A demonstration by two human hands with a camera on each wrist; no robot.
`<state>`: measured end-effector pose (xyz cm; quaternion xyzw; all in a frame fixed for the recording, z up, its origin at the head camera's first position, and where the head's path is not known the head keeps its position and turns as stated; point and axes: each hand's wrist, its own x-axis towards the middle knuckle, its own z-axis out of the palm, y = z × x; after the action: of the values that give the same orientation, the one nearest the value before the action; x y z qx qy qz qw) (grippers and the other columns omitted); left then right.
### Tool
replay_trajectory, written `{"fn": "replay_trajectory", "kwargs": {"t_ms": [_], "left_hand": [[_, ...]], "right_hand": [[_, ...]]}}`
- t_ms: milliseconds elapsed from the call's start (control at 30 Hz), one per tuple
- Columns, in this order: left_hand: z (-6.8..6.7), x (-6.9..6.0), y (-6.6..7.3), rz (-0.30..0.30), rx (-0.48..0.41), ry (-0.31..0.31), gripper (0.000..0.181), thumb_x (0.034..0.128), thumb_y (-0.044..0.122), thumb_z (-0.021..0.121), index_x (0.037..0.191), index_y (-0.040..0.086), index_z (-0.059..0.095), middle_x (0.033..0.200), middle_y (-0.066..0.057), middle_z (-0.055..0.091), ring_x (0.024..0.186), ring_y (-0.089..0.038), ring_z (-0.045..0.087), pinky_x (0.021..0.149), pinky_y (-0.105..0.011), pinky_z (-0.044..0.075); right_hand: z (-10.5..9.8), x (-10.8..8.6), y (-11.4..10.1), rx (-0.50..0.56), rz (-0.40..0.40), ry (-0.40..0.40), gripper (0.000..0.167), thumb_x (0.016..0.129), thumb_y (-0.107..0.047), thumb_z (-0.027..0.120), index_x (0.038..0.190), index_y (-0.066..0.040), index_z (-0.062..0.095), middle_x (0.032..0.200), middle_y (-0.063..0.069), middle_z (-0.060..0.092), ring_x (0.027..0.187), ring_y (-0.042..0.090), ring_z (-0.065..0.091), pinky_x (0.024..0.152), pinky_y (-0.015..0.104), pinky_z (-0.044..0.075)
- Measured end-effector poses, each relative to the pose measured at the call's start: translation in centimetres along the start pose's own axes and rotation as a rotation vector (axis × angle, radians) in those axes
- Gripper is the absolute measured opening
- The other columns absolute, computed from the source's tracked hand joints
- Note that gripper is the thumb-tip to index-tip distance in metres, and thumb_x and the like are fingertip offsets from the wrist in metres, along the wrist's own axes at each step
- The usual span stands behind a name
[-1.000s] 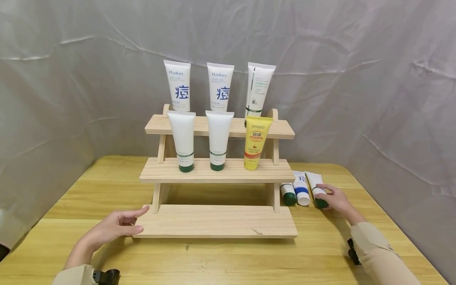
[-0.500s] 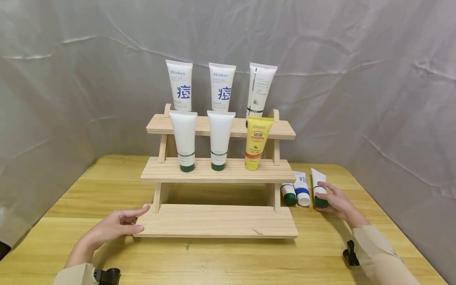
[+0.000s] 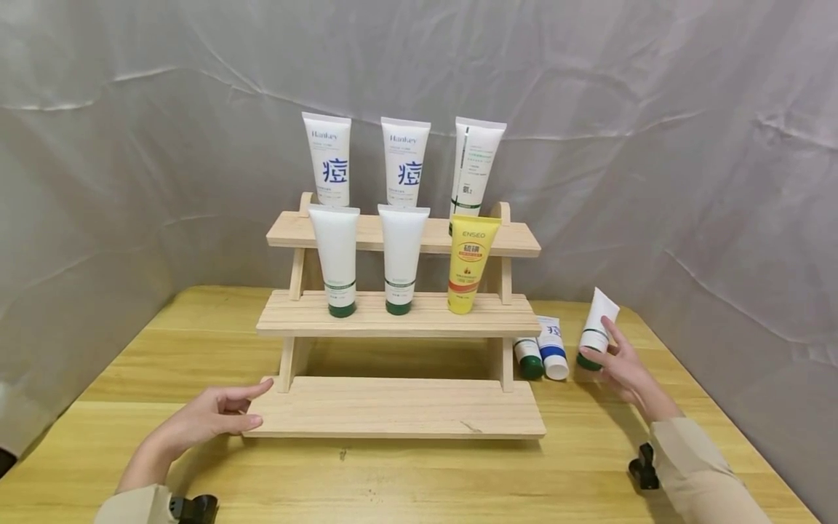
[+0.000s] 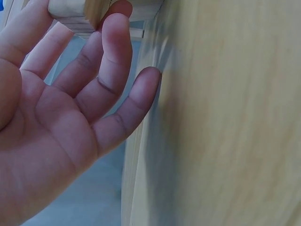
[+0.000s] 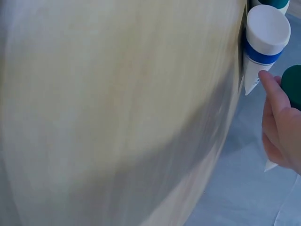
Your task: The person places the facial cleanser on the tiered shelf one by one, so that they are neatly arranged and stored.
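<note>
A three-tier wooden rack stands on the table. My left hand holds the left end of its bottom shelf, thumb near the front edge; in the left wrist view the curled fingers of that hand reach the board's end. To the rack's right, my right hand grips a white tube with a green cap, tilted with its cap down. In the right wrist view the green cap shows beside the fingers of the right hand, near a blue-banded tube.
Two tubes, one green-capped and one blue-banded, lie against the rack's right side. White tubes stand on the top shelf; two white ones and a yellow one stand on the middle shelf. Grey cloth hangs behind.
The tube in my right hand has come up off the table, tilting more upright and shifting slightly right, away from the two lying tubes. My left hand has stayed at the shelf's end.
</note>
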<state>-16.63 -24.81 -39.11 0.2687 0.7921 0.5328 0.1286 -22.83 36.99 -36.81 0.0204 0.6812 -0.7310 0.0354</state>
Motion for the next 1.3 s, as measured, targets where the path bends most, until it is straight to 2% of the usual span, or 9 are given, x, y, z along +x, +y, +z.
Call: {"fn": "replay_trajectory", "kwargs": {"t_ms": [100, 200, 400, 567, 733, 800, 900, 1100, 1300], "left_hand": [[-0.1, 0.0, 0.0, -0.001, 0.001, -0.014, 0.054, 0.0880, 0.005, 0.054, 0.128, -0.017, 0.026, 0.076, 0.002, 0.060, 0.067, -0.004, 0.048, 0.060, -0.024, 0.041], [-0.1, 0.0, 0.0, 0.000, -0.004, -0.018, 0.054, 0.0881, 0.005, 0.054, 0.128, -0.017, 0.026, 0.072, 0.004, 0.056, 0.065, -0.003, 0.046, 0.055, -0.026, 0.039], [0.0, 0.0, 0.0, 0.003, 0.001, -0.007, 0.053, 0.0876, 0.005, 0.055, 0.127, -0.017, 0.028, 0.066, 0.008, 0.048, 0.061, -0.002, 0.043, 0.050, -0.030, 0.036], [0.0, 0.1, 0.1, -0.010, 0.011, -0.005, 0.054, 0.0874, 0.006, 0.056, 0.127, -0.017, 0.028, 0.066, 0.008, 0.048, 0.061, -0.002, 0.043, 0.051, -0.029, 0.036], [-0.1, 0.1, 0.1, -0.004, 0.011, -0.012, 0.054, 0.0875, 0.006, 0.056, 0.127, -0.018, 0.028, 0.067, 0.009, 0.050, 0.062, -0.002, 0.044, 0.052, -0.028, 0.037], [-0.1, 0.1, 0.1, 0.004, 0.010, -0.015, 0.053, 0.0875, 0.005, 0.055, 0.127, -0.018, 0.028, 0.067, 0.009, 0.050, 0.062, -0.002, 0.044, 0.051, -0.029, 0.037], [-0.1, 0.1, 0.1, 0.010, 0.009, -0.015, 0.053, 0.0875, 0.005, 0.055, 0.127, -0.018, 0.028, 0.066, 0.010, 0.048, 0.061, -0.002, 0.044, 0.050, -0.030, 0.036], [-0.1, 0.0, 0.1, -0.003, 0.020, -0.010, 0.054, 0.0878, 0.006, 0.055, 0.128, -0.017, 0.027, 0.071, 0.006, 0.055, 0.064, -0.003, 0.046, 0.054, -0.027, 0.039], [-0.1, 0.0, 0.0, -0.003, 0.018, -0.013, 0.054, 0.0880, 0.006, 0.055, 0.128, -0.017, 0.027, 0.076, 0.003, 0.059, 0.066, -0.004, 0.048, 0.057, -0.025, 0.040]], "right_hand": [[0.0, -0.1, 0.2, 0.048, -0.037, 0.005, 0.086, 0.084, 0.007, 0.055, 0.143, -0.031, 0.005, 0.118, 0.025, 0.020, 0.082, 0.012, 0.053, 0.076, 0.036, 0.047], [0.0, -0.2, 0.2, 0.049, -0.074, 0.023, 0.078, 0.081, 0.010, 0.057, 0.135, -0.033, 0.020, 0.110, 0.018, 0.025, 0.079, 0.012, 0.053, 0.065, 0.027, 0.048], [0.4, -0.4, 0.3, -0.015, -0.162, 0.067, 0.068, 0.080, 0.007, 0.061, 0.126, -0.033, 0.032, 0.106, 0.012, 0.030, 0.070, 0.006, 0.046, 0.047, 0.016, 0.034], [0.5, -0.6, 1.0, 0.008, -0.315, 0.091, 0.062, 0.077, 0.003, 0.067, 0.123, -0.027, 0.040, 0.109, 0.003, 0.034, 0.076, 0.005, 0.049, 0.052, 0.015, 0.040], [1.3, -1.1, 0.5, 0.117, -0.457, 0.058, 0.035, 0.089, -0.004, 0.053, 0.121, -0.017, 0.046, 0.109, 0.006, 0.037, 0.079, 0.011, 0.060, 0.063, 0.023, 0.049], [1.8, -1.5, 0.0, 0.150, -0.474, 0.036, 0.029, 0.094, -0.006, 0.044, 0.121, -0.015, 0.046, 0.108, 0.008, 0.038, 0.080, 0.014, 0.062, 0.063, 0.024, 0.050], [2.5, -2.0, -0.6, 0.199, -0.466, 0.018, 0.030, 0.095, -0.003, 0.036, 0.121, -0.014, 0.048, 0.108, 0.008, 0.041, 0.082, 0.016, 0.062, 0.062, 0.023, 0.049], [3.5, -2.7, -1.2, 0.207, -0.463, 0.029, 0.032, 0.091, 0.003, 0.045, 0.117, -0.015, 0.051, 0.100, 0.003, 0.051, 0.080, 0.011, 0.057, 0.056, 0.021, 0.048], [4.7, -3.6, -1.7, 0.228, -0.490, -0.008, 0.035, 0.088, 0.009, 0.046, 0.116, -0.012, 0.051, 0.095, 0.006, 0.054, 0.082, 0.013, 0.057, 0.058, 0.022, 0.048]]}}
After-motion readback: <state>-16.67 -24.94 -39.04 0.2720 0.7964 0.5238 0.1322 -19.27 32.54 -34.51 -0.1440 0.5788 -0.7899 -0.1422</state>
